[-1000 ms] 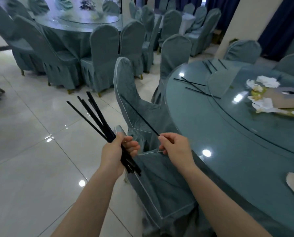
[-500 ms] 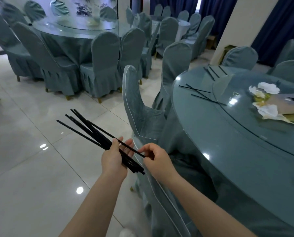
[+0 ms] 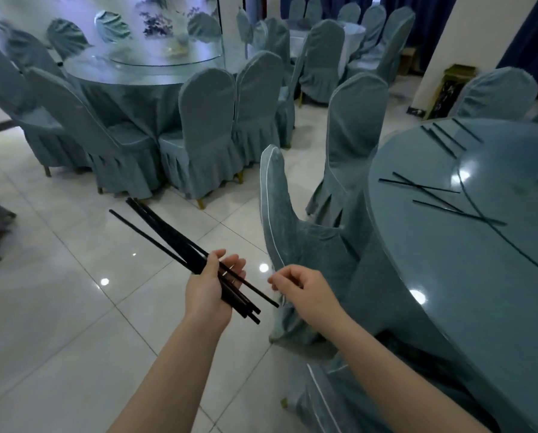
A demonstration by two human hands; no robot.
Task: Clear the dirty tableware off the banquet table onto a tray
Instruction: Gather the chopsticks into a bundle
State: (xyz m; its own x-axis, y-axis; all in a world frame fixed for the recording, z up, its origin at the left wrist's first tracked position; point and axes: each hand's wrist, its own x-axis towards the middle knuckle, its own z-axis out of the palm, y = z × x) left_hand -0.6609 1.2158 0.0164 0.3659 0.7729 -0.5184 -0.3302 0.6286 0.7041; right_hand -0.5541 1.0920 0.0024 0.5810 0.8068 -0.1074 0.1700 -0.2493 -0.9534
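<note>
1. My left hand (image 3: 213,284) grips a bundle of long, thin black chopsticks (image 3: 180,246) near their lower ends, fingers curled round them, over the floor.
2. My right hand (image 3: 305,290) hangs loosely curled just beside the bundle, holding nothing.
3. More loose black chopsticks (image 3: 430,195) lie crossed on the round teal glass-topped table (image 3: 448,276).
4. Judgement: light, stiff, smooth sticks; they may slide, so pinch each mid-length and keep the bundle squeezed.

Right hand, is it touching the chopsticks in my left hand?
Apart. The head view shows floor between the right hand and the chopsticks.
</note>
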